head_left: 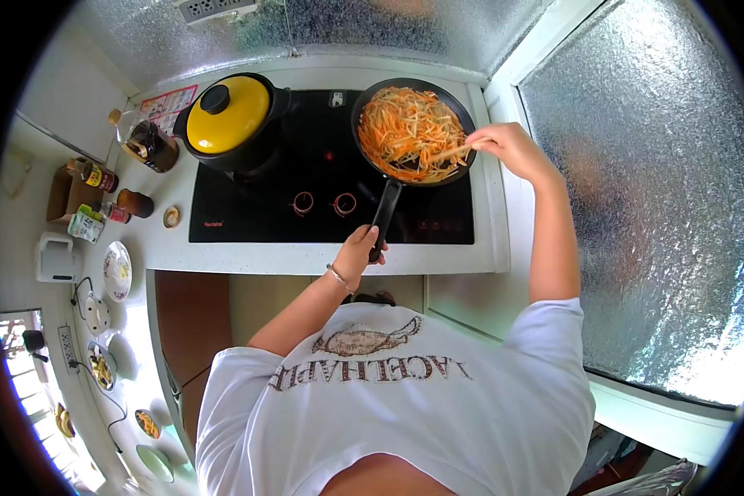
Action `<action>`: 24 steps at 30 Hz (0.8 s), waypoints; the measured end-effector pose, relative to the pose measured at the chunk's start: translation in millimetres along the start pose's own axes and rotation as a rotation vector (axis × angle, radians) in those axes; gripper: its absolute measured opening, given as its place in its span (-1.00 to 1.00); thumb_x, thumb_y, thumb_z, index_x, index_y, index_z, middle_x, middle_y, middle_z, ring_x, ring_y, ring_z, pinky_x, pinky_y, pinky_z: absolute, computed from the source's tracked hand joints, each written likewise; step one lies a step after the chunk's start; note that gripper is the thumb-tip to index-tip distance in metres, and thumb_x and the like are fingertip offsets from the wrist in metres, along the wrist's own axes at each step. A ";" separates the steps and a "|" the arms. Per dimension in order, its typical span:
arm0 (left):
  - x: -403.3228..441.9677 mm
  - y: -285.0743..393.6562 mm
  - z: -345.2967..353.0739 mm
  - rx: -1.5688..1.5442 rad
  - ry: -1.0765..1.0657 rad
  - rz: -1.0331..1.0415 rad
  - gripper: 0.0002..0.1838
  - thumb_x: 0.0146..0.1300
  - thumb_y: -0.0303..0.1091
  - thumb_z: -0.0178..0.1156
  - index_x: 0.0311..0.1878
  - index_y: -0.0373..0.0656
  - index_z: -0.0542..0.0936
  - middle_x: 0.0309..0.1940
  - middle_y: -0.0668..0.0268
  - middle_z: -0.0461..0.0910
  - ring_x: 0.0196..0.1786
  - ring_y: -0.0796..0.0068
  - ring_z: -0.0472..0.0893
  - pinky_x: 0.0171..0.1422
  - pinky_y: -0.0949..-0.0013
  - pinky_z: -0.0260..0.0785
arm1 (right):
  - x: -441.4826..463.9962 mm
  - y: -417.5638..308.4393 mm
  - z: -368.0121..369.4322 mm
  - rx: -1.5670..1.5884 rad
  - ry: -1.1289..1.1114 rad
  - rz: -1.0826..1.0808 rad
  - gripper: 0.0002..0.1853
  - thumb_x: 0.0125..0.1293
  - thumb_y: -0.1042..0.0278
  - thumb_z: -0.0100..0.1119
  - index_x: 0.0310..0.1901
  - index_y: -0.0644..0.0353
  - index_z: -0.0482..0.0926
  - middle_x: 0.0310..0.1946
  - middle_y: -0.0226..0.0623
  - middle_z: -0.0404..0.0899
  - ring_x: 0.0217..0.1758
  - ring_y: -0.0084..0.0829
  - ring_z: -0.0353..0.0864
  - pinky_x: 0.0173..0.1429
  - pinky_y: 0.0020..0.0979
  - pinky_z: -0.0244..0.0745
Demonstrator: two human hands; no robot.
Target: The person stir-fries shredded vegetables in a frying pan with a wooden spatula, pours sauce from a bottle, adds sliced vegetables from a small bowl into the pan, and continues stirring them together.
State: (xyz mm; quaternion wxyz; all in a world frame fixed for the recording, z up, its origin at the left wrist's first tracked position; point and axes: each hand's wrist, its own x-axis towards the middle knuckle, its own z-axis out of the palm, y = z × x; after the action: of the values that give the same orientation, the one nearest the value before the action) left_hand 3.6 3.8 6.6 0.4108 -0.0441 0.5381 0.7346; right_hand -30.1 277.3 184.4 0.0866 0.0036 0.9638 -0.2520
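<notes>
My left hand (361, 254) is wrapped round the black handle (386, 211) of a frying pan (364, 99) on the right side of the cooktop. Shredded orange and pale vegetables (411, 132) fill most of the pan. At the pan's right rim, my right hand (512, 150) grips a light wooden utensil (453, 152), whose tip reaches into the shreds. It looks like chopsticks or a thin spatula; the far end is buried in the food, so I cannot tell which.
A black pot with a yellow lid (228, 114) stands on the left of the black cooktop (264, 207). Left of it are a dark liquid jug (153, 145), sauce bottles (99, 176) and a patterned plate (117, 271). Textured glass (636, 182) borders the right side.
</notes>
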 end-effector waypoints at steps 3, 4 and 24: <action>2.7 -4.3 -1.2 0.007 -0.016 0.007 -0.73 0.37 -0.20 -0.17 -0.31 -0.20 0.38 -0.48 0.31 0.45 -0.55 0.53 0.43 -0.34 0.48 0.31 | 6.1 17.7 21.7 0.087 -0.049 -0.081 -0.80 0.21 0.36 0.08 -0.22 0.29 0.58 -0.27 -0.18 0.61 -0.20 -0.35 0.60 -0.12 -0.41 0.44; 2.6 -4.5 -1.7 0.019 -0.026 0.006 -0.74 0.36 -0.21 -0.16 -0.27 -0.22 0.38 -0.46 0.30 0.45 -0.52 0.51 0.43 -0.34 0.47 0.32 | 10.4 18.7 31.3 0.090 -0.022 -0.183 -0.80 0.21 0.37 0.08 -0.23 0.29 0.58 -0.28 -0.19 0.62 -0.24 -0.37 0.60 -0.14 -0.42 0.44; 3.4 -3.8 -1.0 0.061 -0.018 -0.003 -0.73 0.35 -0.18 -0.13 -0.21 -0.22 0.40 -0.43 0.27 0.44 -0.48 0.49 0.42 -0.33 0.47 0.33 | 70.3 -6.8 91.8 0.440 0.449 0.033 -0.79 0.20 0.35 0.00 -0.40 0.32 0.55 -0.64 -0.18 0.56 -0.55 -0.45 0.61 -0.39 -0.44 0.45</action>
State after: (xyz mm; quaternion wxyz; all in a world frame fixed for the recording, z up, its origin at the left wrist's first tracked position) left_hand 3.5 5.2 1.6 0.4177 -0.0258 0.5567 0.7177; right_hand -84.5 224.1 97.0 -0.1273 0.0937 0.8811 -0.4458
